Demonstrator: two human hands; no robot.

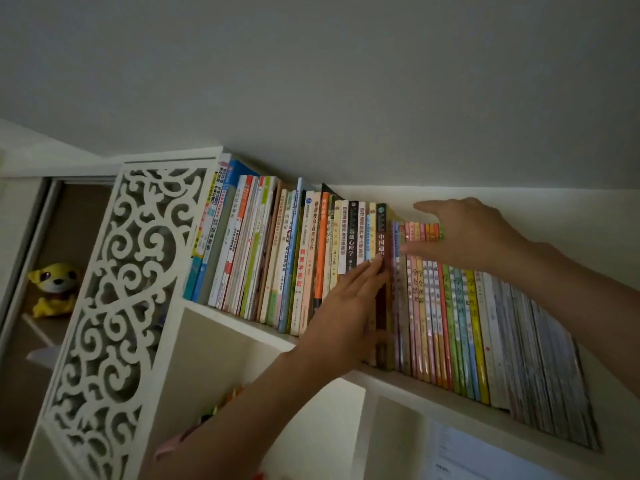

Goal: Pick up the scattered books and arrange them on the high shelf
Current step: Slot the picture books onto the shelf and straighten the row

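A long row of upright books (pixel 263 251) fills the high white shelf (pixel 242 323) right under the ceiling. My left hand (pixel 349 306) lies flat with fingers together against the spines near a dark brown book (pixel 381 233) in the middle of the row. My right hand (pixel 464 233) is spread over the tops and spines of several thin colourful books (pixel 446 306) to the right. Neither hand grips a book. Grey thin books (pixel 550 368) end the row at the right.
A white carved fretwork panel (pixel 117 292) closes the shelf's left end. Behind it a yellow plush toy (pixel 53 289) sits in a darker cupboard. Open white compartments (pixel 221 362) lie below the shelf, and a white sheet of paper (pixel 478 455) is at the lower right.
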